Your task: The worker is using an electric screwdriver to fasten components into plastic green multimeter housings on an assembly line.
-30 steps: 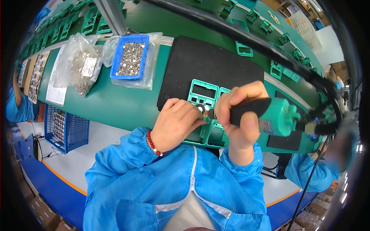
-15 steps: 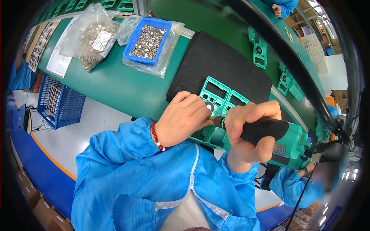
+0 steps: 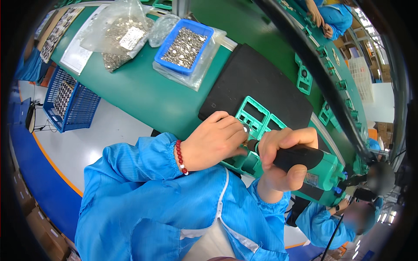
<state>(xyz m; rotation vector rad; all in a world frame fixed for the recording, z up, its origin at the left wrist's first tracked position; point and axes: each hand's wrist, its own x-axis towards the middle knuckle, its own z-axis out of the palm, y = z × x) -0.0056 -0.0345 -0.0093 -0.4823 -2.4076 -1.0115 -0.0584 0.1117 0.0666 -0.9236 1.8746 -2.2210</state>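
Note:
My right hand [image 3: 283,150] is wrapped round a green and black electric screwdriver [image 3: 320,167], its narrow front end pointing left toward my left hand. My left hand [image 3: 216,141], with a red bead bracelet at the wrist, is closed, its fingertips close by the screwdriver's tip. Whatever those fingers pinch is hidden behind them. Beneath both hands lies a green plastic housing [image 3: 254,111] with rectangular openings, partly on a black mat [image 3: 257,71]. A small round pale part [image 3: 246,128] shows in the housing beside my left fingertips.
Beyond the mat, a blue tray [image 3: 185,47] holds many small metal parts, next to a clear bag [image 3: 119,41] of similar pieces. More green housings [image 3: 304,78] lie on the line to the right. A black bar [image 3: 311,56] crosses overhead. Co-workers sit nearby; a blue basket [image 3: 72,102] stands left.
The view has shifted, so the tray, mat and housing appear farther right. Both hands stay at the housing, and the screwdriver remains in my right hand. A co-worker's hands show more at the top.

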